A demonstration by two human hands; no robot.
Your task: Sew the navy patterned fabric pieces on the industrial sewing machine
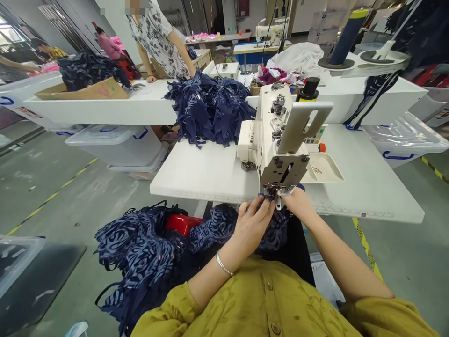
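Observation:
Under the head of the white sewing machine, my left hand presses and grips the near edge of a navy patterned garment, fingers bent together by the needle area. My right hand is on the other side of the presser area, close to the garment; its fingertips are hidden behind the machine head. Part of the garment hangs below the table edge over my lap. To the left, a heap of navy patterned garments with thin straps lies over a red seat.
A pile of navy fabric pieces sits on the white sewing table, behind and left of the machine. A cream tray and a navy thread cone are to the right. Across the bench stands another person. Lidded plastic bins stand below.

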